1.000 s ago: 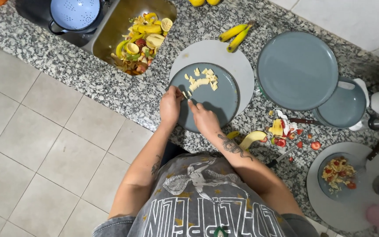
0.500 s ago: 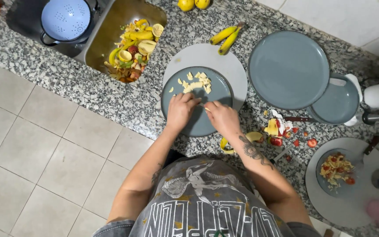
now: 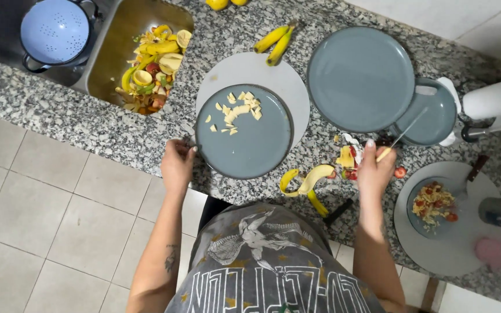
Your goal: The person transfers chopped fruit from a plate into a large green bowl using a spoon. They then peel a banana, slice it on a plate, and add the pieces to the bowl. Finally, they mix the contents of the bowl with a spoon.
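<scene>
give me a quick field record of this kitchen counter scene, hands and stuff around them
left hand: grips the rim of the grey plate
grey plate: holds chopped banana pieces, sits on a round board
right hand: holds a knife
near right hand: banana peel, fruit scraps
sink: full of peels
counter: speckled granite

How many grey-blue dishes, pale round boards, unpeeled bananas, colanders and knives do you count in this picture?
Grey-blue dishes: 4
Pale round boards: 2
Unpeeled bananas: 2
Blue colander: 1
Knife, in the right hand: 1
Total: 10
</scene>
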